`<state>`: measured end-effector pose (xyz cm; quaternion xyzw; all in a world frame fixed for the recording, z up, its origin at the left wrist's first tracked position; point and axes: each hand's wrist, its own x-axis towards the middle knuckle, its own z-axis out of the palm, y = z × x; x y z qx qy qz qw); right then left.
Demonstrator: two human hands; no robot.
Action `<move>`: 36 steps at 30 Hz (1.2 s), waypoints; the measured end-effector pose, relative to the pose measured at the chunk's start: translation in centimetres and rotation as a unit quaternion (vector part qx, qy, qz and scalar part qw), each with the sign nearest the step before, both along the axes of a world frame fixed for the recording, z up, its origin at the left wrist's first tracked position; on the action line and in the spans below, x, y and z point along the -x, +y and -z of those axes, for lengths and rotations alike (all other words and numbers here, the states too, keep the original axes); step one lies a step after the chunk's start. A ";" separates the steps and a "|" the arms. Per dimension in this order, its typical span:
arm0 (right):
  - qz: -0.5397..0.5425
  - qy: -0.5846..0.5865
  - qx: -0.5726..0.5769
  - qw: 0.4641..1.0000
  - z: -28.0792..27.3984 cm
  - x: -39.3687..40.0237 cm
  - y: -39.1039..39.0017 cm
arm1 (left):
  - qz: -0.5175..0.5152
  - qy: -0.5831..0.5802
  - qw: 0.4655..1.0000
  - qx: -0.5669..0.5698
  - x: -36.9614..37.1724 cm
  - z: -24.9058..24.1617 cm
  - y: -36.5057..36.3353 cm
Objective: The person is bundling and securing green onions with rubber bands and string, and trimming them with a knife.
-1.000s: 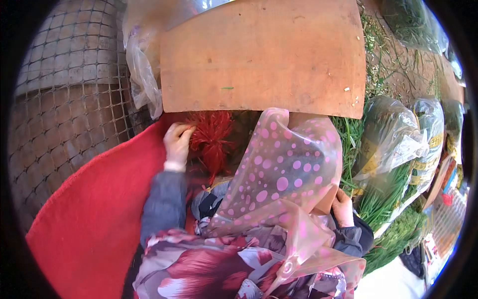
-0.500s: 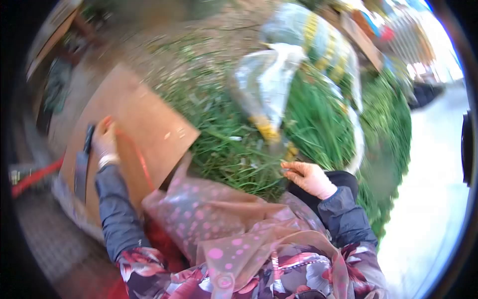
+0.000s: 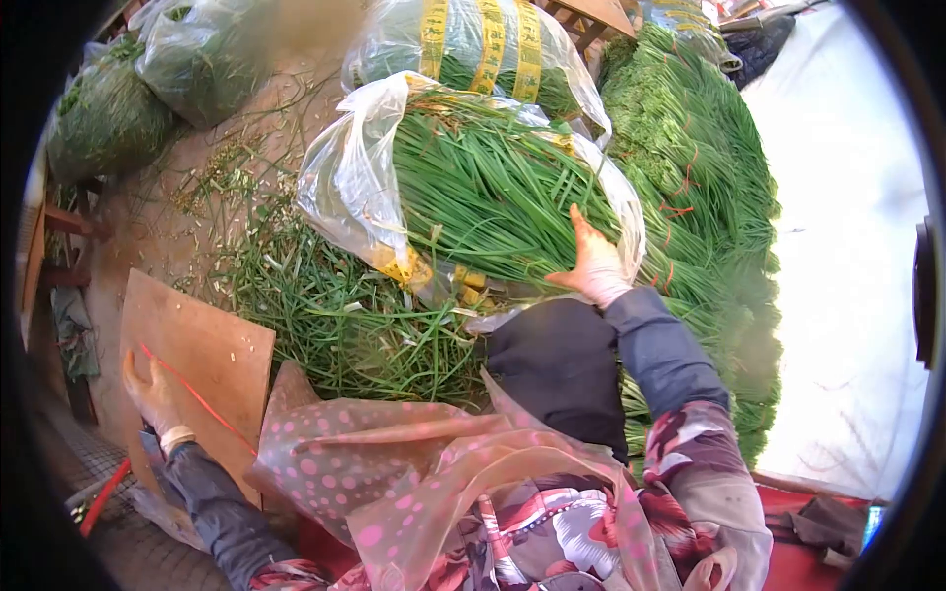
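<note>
My right hand point(image 3: 595, 264) has its thumb and fingers spread at the lower right edge of the long green stalks point(image 3: 483, 187) lying in an opened clear plastic bag point(image 3: 347, 182). At the left, my left hand point(image 3: 151, 389) rests over the brown board point(image 3: 202, 340), fingers apart, with a thin red strip point(image 3: 197, 395) beside it running across the board. A dark flat object point(image 3: 156, 455) lies partly hidden under my left wrist. Loose green stalks point(image 3: 345, 330) are heaped between the board and the bag.
A taped full bag point(image 3: 463, 44) sits behind the opened one. Bundled greens point(image 3: 690, 177) are piled along the right, beside a white sheet point(image 3: 847, 266). Two more filled bags point(image 3: 108, 113) stand at the upper left. A spotted apron point(image 3: 394, 463) covers my lap.
The view has turned toward the right. My right hand has moved up to the stalks in the bag and its fingers have spread. My left hand is lower on the board, near the red strip.
</note>
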<state>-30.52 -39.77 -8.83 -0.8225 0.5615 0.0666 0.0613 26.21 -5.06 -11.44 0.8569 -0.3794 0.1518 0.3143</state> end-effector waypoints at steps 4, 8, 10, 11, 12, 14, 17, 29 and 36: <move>0.021 0.056 0.012 0.998 4.2 -0.4 2.4 | 0.210 0.234 0.946 0.074 18.2 -9.5 -13.2; 0.056 0.126 0.015 0.990 5.7 -1.0 0.7 | 0.534 0.130 0.832 -0.070 30.9 -1.6 -23.9; 0.044 0.119 0.047 0.991 6.0 -0.7 0.2 | 0.586 0.123 0.780 -0.181 33.1 1.0 -25.9; 0.051 0.119 0.029 0.991 6.4 -1.1 -0.5 | 0.535 0.020 0.835 -0.127 36.4 4.5 -26.2; 0.064 0.124 0.021 0.990 5.7 -1.0 -1.3 | 0.538 0.062 0.820 -0.188 36.8 6.0 -26.5; 0.065 0.116 -0.035 0.991 3.1 -1.1 -3.6 | 0.491 -0.001 0.830 -0.266 39.2 7.4 -25.5; 0.020 0.048 -0.104 0.993 1.5 0.0 -6.5 | 0.512 -0.019 0.780 -0.358 40.4 7.7 -25.4; 0.053 -0.446 -0.440 0.778 -5.5 4.2 -13.3 | 0.373 0.619 0.690 0.045 38.1 0.2 -25.9; 0.141 -0.420 -0.495 0.748 -6.1 3.4 -12.5 | 0.309 0.903 0.291 0.071 43.5 4.5 -29.3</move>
